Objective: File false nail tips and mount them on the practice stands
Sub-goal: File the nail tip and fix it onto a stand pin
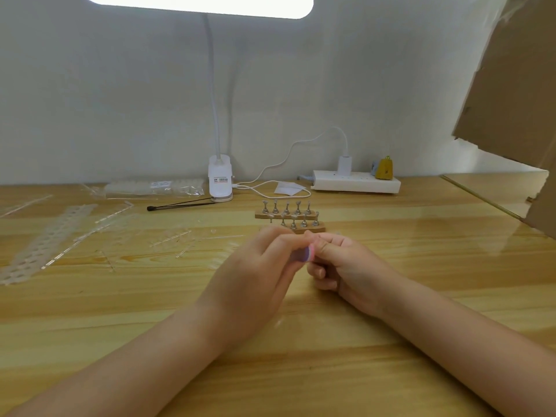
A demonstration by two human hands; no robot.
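Note:
My left hand point(258, 272) and my right hand point(346, 266) meet over the middle of the wooden table. A small pink and purple nail file block point(307, 253) sits between the fingertips, held by my left hand. The fingers of my right hand are pinched together against the file; whatever they hold is too small to see. Just behind the hands stand two wooden practice stands point(290, 218), each a strip with a row of small metal holders. Clear nail tips point(177, 236) lie scattered on the table to the left.
A clip-on desk lamp point(220, 182) stands at the back with its cable. A white power strip point(356, 182) lies to the right of it. Empty plastic tip strips point(48, 239) and a bag point(153, 188) lie at left. A black tool point(180, 205) rests near the lamp. Cardboard point(517, 85) rises at right.

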